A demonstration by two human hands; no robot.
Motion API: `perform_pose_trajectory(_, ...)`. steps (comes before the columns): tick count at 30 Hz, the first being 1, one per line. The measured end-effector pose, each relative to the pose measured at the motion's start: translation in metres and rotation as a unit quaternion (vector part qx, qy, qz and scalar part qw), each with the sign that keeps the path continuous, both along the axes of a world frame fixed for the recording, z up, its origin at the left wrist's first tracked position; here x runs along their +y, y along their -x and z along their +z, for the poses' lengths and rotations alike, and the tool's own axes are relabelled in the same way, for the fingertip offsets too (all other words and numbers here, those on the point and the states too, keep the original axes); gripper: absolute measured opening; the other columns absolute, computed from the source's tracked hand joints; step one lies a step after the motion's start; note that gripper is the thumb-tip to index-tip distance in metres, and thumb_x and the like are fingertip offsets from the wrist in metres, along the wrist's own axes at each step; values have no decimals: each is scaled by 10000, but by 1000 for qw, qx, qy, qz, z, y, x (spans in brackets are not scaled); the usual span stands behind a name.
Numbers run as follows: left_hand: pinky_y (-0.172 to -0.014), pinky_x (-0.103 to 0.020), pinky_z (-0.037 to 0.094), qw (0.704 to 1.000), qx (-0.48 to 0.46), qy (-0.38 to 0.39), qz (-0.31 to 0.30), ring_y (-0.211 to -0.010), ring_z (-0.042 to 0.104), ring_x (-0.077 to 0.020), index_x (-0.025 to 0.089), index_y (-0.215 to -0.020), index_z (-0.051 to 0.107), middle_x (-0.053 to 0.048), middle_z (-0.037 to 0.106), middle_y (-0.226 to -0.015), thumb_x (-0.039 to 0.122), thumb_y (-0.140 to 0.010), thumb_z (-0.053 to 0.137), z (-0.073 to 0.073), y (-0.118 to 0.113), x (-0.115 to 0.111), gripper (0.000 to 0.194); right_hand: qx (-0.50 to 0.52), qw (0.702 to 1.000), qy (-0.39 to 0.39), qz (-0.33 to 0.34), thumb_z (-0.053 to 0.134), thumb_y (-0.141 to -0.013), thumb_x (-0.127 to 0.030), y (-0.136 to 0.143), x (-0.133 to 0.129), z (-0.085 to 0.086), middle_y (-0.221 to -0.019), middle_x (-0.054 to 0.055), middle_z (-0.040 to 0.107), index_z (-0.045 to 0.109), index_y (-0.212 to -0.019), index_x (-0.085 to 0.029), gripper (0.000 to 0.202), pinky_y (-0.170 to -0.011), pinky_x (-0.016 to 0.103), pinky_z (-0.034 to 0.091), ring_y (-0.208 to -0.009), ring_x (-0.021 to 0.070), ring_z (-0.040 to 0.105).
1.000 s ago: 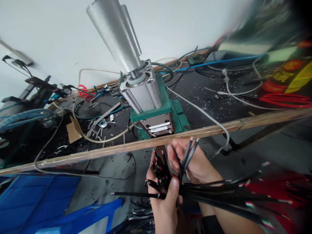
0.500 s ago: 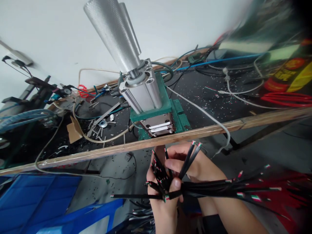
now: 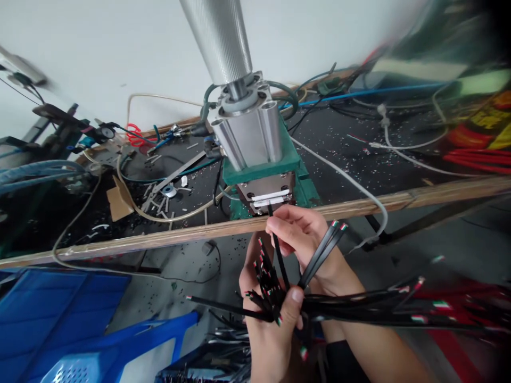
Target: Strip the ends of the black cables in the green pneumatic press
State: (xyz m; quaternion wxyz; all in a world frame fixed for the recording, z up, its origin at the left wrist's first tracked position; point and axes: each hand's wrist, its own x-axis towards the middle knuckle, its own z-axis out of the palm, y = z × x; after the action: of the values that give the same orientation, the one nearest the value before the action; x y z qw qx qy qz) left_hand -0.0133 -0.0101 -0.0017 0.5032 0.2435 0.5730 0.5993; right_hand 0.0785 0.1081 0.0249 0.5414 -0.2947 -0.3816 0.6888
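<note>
The person's left hand is closed around a bundle of black cables, its thumb pressed over them; their cut ends show red, white and green. The right hand pinches 1 black cable between thumb and fingers, the cable's far end reaching the 2 white strips on the front of the press; whether it sits between them cannot be told. Beside the right wrist, 2 loose cable ends slant upward. The press stands at the bench's wooden edge.
</note>
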Motion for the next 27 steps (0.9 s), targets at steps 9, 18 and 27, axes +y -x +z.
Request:
perform_pose_trajectory(9, -451, -184, 447, 999, -41, 33, 14, -462, 512, -77, 200, -925, 651, 22, 671, -644, 545, -737, 1072, 6, 2, 1, 576, -126, 992, 11, -1, 722, -1059, -618, 5, -6, 3, -599, -9, 640, 714, -746, -200, 522, -543, 279, 375, -549, 146, 565)
perform_pose_trajectory(18, -508, -201, 504, 991, -78, 63, 89, -541, 587, -98, 223, -1009, 661, 51, 693, -686, 469, -633, 1133, 6, 1, 2, 651, -178, 983, -7, -40, 615, -1108, -556, 16, -2, 11, -582, -7, 616, 647, -690, -226, 534, -532, 282, 400, -565, 165, 548)
perform_pose_trajectory(27, -447, -162, 477, 994, -87, 45, 46, -474, 555, -78, 222, -1222, 761, 49, 705, -675, 407, -673, 1122, 10, 8, 9, 683, -151, 986, 61, -41, 717, -987, -513, 22, 1, 25, -534, -3, 631, 616, -617, -233, 474, -471, 258, 436, -514, 167, 562)
